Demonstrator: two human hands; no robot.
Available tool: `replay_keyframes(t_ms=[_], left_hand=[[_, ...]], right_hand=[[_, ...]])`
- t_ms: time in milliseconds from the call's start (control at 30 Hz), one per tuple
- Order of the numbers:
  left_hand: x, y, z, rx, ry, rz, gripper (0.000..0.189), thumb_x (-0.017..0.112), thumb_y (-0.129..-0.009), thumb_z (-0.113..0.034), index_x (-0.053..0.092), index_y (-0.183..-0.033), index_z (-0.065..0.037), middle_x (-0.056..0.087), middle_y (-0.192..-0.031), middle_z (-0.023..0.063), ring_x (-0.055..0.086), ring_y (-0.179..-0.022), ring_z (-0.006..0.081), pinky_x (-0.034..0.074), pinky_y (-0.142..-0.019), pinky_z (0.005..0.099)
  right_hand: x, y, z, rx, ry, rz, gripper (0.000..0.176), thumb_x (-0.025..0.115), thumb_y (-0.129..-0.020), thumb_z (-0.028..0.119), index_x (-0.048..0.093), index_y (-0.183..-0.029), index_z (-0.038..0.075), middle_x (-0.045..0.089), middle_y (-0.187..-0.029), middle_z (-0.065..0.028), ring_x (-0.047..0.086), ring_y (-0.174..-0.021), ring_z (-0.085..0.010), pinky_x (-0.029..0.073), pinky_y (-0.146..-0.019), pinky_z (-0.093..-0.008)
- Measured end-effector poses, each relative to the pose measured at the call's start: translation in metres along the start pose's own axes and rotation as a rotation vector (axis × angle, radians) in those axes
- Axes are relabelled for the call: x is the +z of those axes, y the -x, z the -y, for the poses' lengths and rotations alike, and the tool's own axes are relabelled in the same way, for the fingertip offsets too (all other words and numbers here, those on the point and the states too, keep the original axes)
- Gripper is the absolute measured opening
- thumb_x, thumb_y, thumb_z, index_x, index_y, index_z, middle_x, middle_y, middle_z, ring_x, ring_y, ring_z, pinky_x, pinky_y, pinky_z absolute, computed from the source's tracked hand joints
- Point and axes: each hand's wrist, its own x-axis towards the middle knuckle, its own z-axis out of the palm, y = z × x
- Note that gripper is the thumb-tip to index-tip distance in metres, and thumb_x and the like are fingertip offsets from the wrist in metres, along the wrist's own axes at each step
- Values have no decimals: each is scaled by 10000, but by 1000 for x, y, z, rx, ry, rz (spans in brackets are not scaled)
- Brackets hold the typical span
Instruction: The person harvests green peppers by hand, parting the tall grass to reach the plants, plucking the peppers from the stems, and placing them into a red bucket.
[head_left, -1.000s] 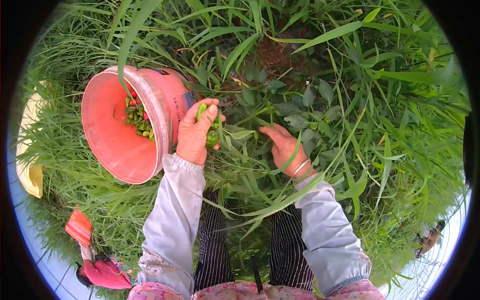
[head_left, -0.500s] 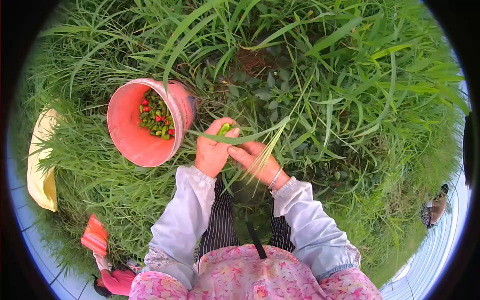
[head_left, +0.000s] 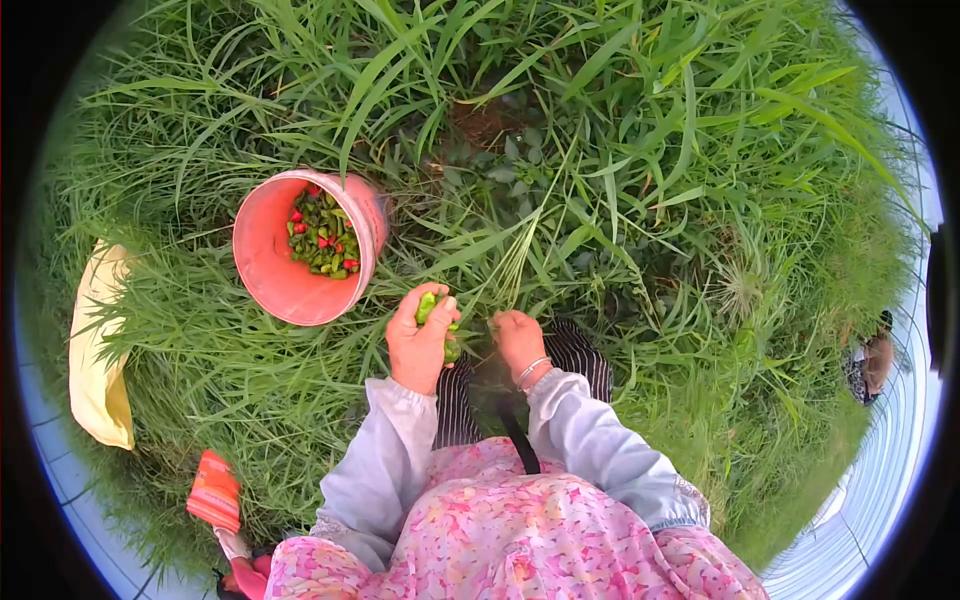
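Note:
My left hand (head_left: 412, 345) is wrapped round several green peppers (head_left: 427, 307), which show between the thumb and fingers. To its right, my right hand (head_left: 522, 345) is curled closed in front of my knee, the fingertips pinched together. Whatever they may hold is too small to make out. Long grass stems (head_left: 520, 250) rise just beyond that hand. Up and left of my hands, a pink bucket (head_left: 262, 280) leans on its side in the grass, mouth towards me. Green and a few red peppers (head_left: 325, 235) lie inside it.
Tall grass (head_left: 640, 130) surrounds me, with low leafy plants (head_left: 515, 170) ahead. A pale yellow sack (head_left: 95, 350) lies at far left. Below it, another person's arm (head_left: 235, 545) is beside an orange-red container (head_left: 214, 490). Something brown and dark (head_left: 877, 362) sits at the right edge.
Both hands have come down closer to my body and moved apart. More green peppers show in my left hand. The grass blade that crossed my hands no longer covers them.

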Motion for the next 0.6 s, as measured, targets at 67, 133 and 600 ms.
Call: replay_keyframes(t_ms=[67, 133, 600], left_hand=[[-18, -4, -20, 44, -54, 88, 185, 619, -844, -127, 581, -1014, -63, 599, -764, 34, 508, -544, 54, 408, -435, 193], [-42, -16, -41, -13, -131, 14, 184, 611, -854, -160, 574, -1024, -101, 575, -734, 14, 476, -510, 51, 366, -375, 193], [-204, -157, 11, 192, -971, -150, 285, 582, -792, -84, 586, -1067, -7, 614, -938, 101, 566, -846, 157, 452, -764, 281]], right_hand=[[-32, -9, -3, -280, 471, 82, 298, 537, -821, 287, 617, -813, 0, 603, -719, -192, 574, -675, -333, 440, -649, -389], [-54, -7, -2, -265, 484, 162, 290, 542, -827, 285, 627, -821, 8, 616, -729, -171, 592, -684, -311, 455, -677, -374], [-98, 4, -5, -232, 555, 262, 434, 525, -815, 255, 510, -1212, 82, 572, -1143, -160, 538, -1055, -315, 409, -918, -355]])
